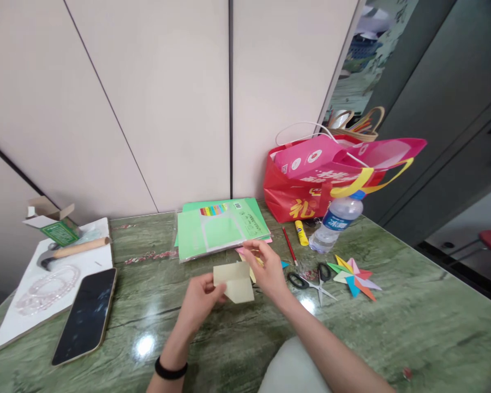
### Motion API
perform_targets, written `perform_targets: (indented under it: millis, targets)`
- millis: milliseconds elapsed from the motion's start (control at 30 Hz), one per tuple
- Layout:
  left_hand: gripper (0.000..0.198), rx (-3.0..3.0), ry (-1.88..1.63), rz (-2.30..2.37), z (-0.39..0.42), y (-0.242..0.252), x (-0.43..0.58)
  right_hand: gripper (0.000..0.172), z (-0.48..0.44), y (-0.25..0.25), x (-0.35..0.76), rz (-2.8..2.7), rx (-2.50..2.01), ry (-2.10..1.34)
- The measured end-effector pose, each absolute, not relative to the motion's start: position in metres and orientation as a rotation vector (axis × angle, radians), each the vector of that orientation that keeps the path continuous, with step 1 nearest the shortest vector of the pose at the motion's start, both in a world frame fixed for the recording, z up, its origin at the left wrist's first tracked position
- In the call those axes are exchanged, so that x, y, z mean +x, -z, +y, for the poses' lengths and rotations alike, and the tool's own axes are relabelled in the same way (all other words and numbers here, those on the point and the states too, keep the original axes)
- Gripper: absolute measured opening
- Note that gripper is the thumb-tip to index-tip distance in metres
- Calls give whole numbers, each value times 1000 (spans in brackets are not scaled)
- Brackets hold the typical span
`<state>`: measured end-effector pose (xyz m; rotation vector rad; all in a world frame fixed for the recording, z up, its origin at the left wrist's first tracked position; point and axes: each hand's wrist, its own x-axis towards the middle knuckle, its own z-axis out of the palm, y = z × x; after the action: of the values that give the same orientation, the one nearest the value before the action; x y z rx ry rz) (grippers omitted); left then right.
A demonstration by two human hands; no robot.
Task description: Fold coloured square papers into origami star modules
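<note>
My left hand pinches a pale yellow piece of paper along its left edge, thumb in front. The paper has a crease across it and a slanted lower corner. My right hand is just beyond the paper's upper right, with its fingers bent and apart. Small pink and yellow paper pieces lie under that hand, mostly hidden by it. Black-handled scissors lie spread to the right of my right hand. Farther right is a multicoloured folded paper star.
A green paper pack lies against the wall. A red pencil, yellow glue stick, water bottle and red bag stand or lie right. At left are a phone, hammer, beads and small box.
</note>
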<state>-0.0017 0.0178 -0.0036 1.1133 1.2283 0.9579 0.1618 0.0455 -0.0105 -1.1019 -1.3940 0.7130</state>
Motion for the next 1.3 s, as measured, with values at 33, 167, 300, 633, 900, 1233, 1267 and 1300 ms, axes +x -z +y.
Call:
perform_targets:
  millis: [33,167,300,633,900,1233,1267,1300]
  targets:
    - [19,1159,-908,1212,17,4,1,16,43,8,161,-1420,-1083,-715]
    - [18,1230,-838,1182,15,2,4,22,38,4,159,-1581,-1006,-766]
    - [31,1209,-857,1198,16,0,3,24,39,10,157,-1689,-1008,-819]
    - [21,1115,-1130,1315,20,6,1,24,44,18,158,-1713,-1057,-832]
    - [32,979,-1156,1320,18,6,2,20,42,16,159,-1698,-1014,-811]
    - [31,1014,-1216,1340,19,7,1,19,39,16,157,-1807,-876,-799]
    - [30,1024,-1221,1338,19,6,1,18,39,15,157,-1821,-872,-801]
    - [30,1036,-1228,1338,19,6,2,16,39,15,157,-1828,-871,-804]
